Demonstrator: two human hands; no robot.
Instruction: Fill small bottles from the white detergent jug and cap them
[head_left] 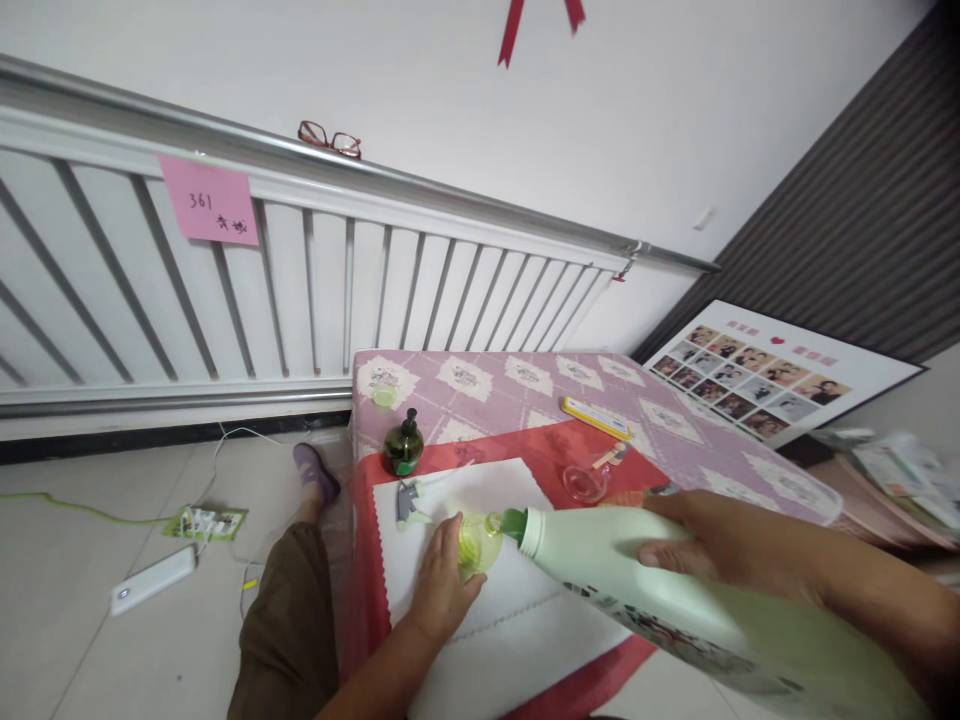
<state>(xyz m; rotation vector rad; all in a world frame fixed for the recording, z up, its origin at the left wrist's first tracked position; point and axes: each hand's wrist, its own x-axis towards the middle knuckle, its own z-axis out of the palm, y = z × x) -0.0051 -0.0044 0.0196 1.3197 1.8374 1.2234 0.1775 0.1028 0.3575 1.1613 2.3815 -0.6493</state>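
Observation:
My right hand (712,545) grips a large pale green bottle (652,590), tipped over so its green spout (514,523) points left. The spout meets a small clear yellow-green container (478,540) that stands on a white mat (480,600). My left hand (442,580) is wrapped round that container from the left. A grey pump head with a tube (409,497) lies on the mat just beyond my left hand.
A dark green round bottle (403,446), a clear pink dish (585,483), a yellow flat case (596,418) and a small green cap (385,395) sit on the low table with its patterned cloth (525,380). A power bank (154,579) and cables lie on the floor to the left. A radiator runs behind.

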